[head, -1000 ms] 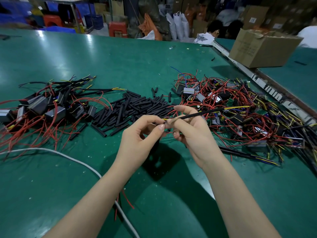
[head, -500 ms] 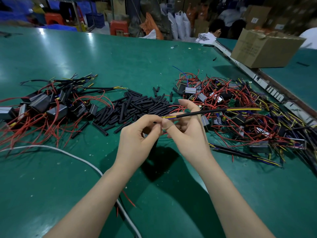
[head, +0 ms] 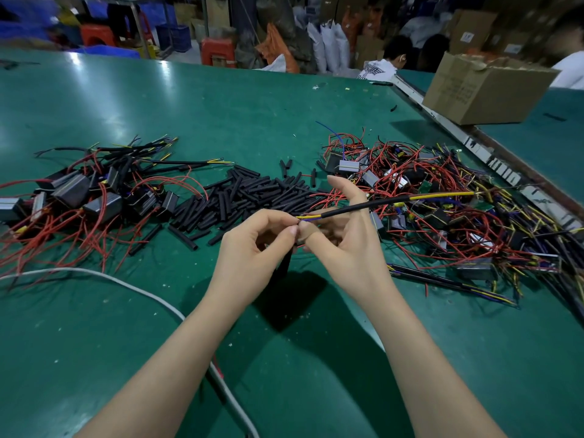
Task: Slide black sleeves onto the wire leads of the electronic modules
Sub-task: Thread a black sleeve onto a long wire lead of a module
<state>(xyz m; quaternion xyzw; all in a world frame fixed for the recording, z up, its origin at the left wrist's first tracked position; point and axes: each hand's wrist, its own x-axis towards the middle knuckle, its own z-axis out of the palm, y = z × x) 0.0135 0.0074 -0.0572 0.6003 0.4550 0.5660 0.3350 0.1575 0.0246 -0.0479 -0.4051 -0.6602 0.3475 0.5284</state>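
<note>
Head view, from the hands outward: the left hand [head: 252, 248] has thumb and forefinger pinched together on the bare end of the yellow and blue wire leads [head: 308, 217], its other fingers curled beneath. A dark object hangs below this hand; what it is cannot be told. Just at its three o'clock, the right hand [head: 350, 245] holds the same leads where they enter the black sleeve [head: 360, 206], forefinger raised and nearly straight toward twelve o'clock, thumb tip meeting the left forefinger. That sleeve is already threaded on the leads, running from the right hand toward two o'clock, where yellow wire comes out again and ends over the right-hand heap.

At eleven o'clock from the hands lies the pile of loose black sleeves [head: 246, 197] on the green table [head: 221, 105]. At nine o'clock sits a cluster of sleeved modules [head: 82, 194] with red wires fanned around them. From one to three o'clock spreads the tangle of unsleeved modules [head: 442, 213], red, yellow and blue wires mixed. A white cable [head: 132, 287] curves across the table from nine o'clock and passes under the left forearm. At one o'clock, far off, a cardboard box [head: 483, 90] stands on the neighbouring table.
</note>
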